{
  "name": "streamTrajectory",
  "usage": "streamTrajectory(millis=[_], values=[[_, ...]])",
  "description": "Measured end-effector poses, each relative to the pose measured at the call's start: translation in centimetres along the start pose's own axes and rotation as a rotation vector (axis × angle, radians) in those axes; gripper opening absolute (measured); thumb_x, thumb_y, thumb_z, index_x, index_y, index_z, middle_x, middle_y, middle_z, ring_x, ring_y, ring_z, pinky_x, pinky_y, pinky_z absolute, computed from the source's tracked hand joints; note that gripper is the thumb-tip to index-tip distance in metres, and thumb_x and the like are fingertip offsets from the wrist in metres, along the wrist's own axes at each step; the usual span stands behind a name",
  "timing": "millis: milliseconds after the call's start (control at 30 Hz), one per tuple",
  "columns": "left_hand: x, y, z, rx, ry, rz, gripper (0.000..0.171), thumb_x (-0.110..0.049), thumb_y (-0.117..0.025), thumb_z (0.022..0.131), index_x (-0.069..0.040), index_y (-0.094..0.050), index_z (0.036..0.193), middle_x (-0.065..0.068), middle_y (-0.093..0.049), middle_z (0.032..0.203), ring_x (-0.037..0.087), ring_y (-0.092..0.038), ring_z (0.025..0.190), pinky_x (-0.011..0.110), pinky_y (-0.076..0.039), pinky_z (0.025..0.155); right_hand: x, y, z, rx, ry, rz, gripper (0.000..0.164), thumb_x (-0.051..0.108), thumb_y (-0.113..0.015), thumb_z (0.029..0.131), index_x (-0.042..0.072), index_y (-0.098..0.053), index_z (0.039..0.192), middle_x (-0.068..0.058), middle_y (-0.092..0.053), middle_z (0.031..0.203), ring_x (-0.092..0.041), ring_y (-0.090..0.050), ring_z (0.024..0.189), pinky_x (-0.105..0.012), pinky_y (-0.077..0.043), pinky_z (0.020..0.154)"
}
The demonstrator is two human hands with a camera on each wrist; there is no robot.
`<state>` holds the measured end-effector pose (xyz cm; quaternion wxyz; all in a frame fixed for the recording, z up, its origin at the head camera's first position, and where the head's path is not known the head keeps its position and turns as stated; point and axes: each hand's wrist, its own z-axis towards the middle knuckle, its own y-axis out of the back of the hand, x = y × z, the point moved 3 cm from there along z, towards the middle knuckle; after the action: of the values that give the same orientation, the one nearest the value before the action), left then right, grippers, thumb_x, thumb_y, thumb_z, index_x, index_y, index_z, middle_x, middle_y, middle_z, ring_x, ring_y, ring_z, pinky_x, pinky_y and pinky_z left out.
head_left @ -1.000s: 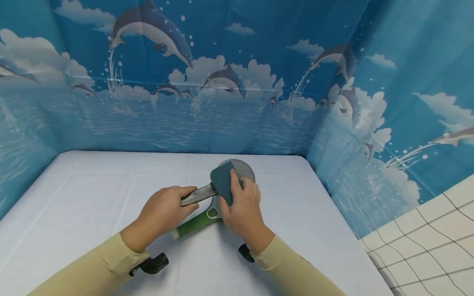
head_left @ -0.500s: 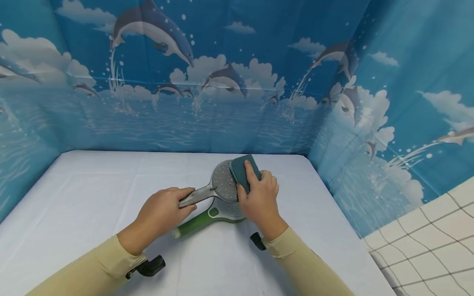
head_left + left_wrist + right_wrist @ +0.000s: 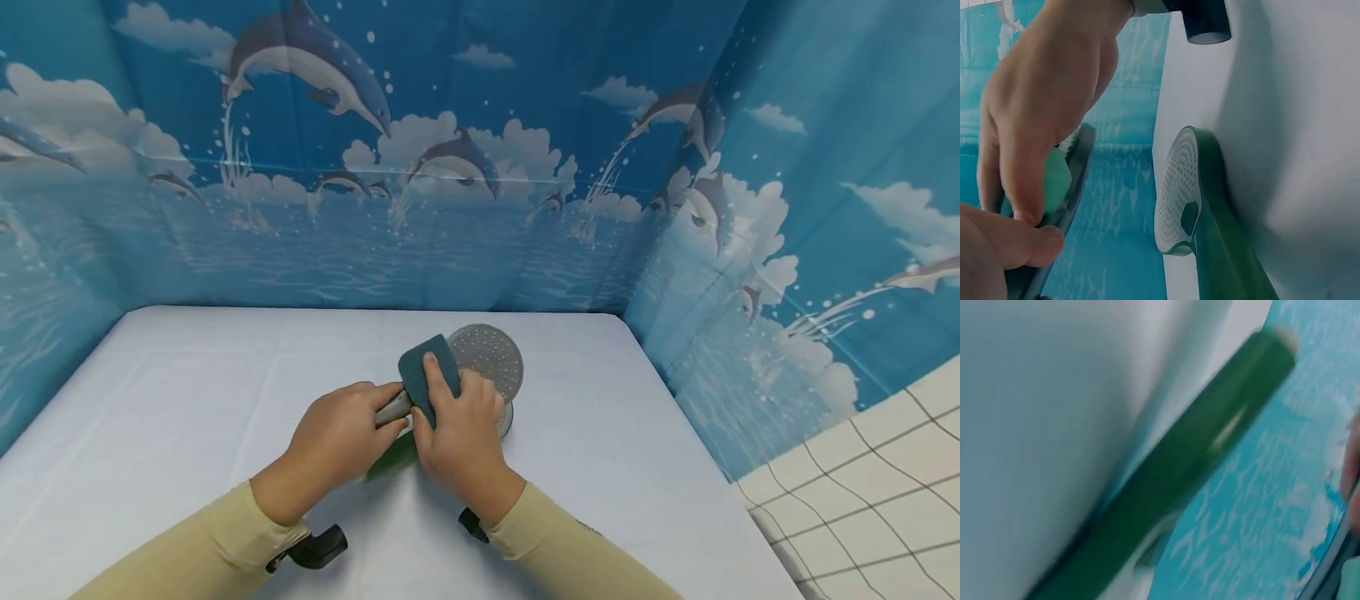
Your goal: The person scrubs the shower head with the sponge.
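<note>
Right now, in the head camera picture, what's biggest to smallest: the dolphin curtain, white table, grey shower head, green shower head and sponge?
1. Dolphin curtain
2. White table
3. Grey shower head, poking out both sides of the sponge
4. Sponge
Not ranked: green shower head, because it's mostly covered.

My left grip point(image 3: 337, 437) is round the handle of the upper shower head point(image 3: 489, 360). My right grip point(image 3: 461, 433) holds the sponge point(image 3: 429, 377) on it, between my left grip and the spray face point(image 3: 497, 355). Beneath, apart from it, the lower shower head point(image 3: 1205, 209) lies on the counter point(image 3: 225, 392). The curtain point(image 3: 315, 250) hangs behind the counter and along both sides.
</note>
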<state>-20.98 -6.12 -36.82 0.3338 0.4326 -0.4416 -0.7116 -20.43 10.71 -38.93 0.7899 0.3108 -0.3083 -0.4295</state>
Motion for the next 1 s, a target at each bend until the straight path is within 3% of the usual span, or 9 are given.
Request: streamTrajectory(millis=[133, 500, 733, 1000], values=[[-0.3, -0.4, -0.1, -0.008, -0.011, 0.012, 0.041, -0.033, -0.076, 0.098, -0.012, -0.073, 0.133, 0.004, -0.073, 0.097, 0.012, -0.063, 0.075, 0.033, -0.054, 0.066, 0.9, -0.5, -0.6, 0.037, -0.004, -0.023, 0.065, 0.032, -0.07, 0.1, 0.011, -0.049, 0.158, -0.023, -0.054, 0.117, -0.029, -0.045, 0.095, -0.043, -0.031, 0.079], [-0.2, -0.7, -0.4, -0.028, 0.002, 0.008, 0.041, -0.031, -0.079, 0.095, -0.01, -0.075, 0.13, 0.004, -0.074, 0.095, 0.012, -0.065, 0.075, 0.033, -0.056, 0.067, 1.5, -1.0, -1.0, 0.08, -0.023, -0.064, 0.066, 0.034, -0.067, 0.103, 0.01, -0.045, 0.16, -0.023, -0.053, 0.116, -0.028, -0.042, 0.094, -0.042, -0.029, 0.08], [0.1, -0.5, -0.7, -0.029, 0.009, -0.009, 0.04, -0.031, -0.079, 0.095, -0.011, -0.075, 0.13, 0.004, -0.072, 0.092, 0.009, -0.058, 0.069, 0.032, -0.053, 0.065, 1.8, -1.2, -1.0, 0.092, -0.021, -0.059, 0.066, 0.035, -0.065, 0.104, 0.01, -0.043, 0.161, -0.022, -0.053, 0.115, -0.028, -0.041, 0.093, -0.042, -0.029, 0.081], [0.4, -0.3, -1.0, -0.021, 0.026, -0.017, 0.042, -0.032, -0.079, 0.095, -0.012, -0.074, 0.132, 0.005, -0.074, 0.097, 0.009, -0.059, 0.071, 0.032, -0.054, 0.066, 2.1, -1.1, -0.9, 0.094, -0.014, -0.054, 0.066, 0.036, -0.064, 0.104, 0.011, -0.043, 0.161, -0.022, -0.053, 0.117, -0.028, -0.042, 0.094, -0.042, -0.029, 0.081]])
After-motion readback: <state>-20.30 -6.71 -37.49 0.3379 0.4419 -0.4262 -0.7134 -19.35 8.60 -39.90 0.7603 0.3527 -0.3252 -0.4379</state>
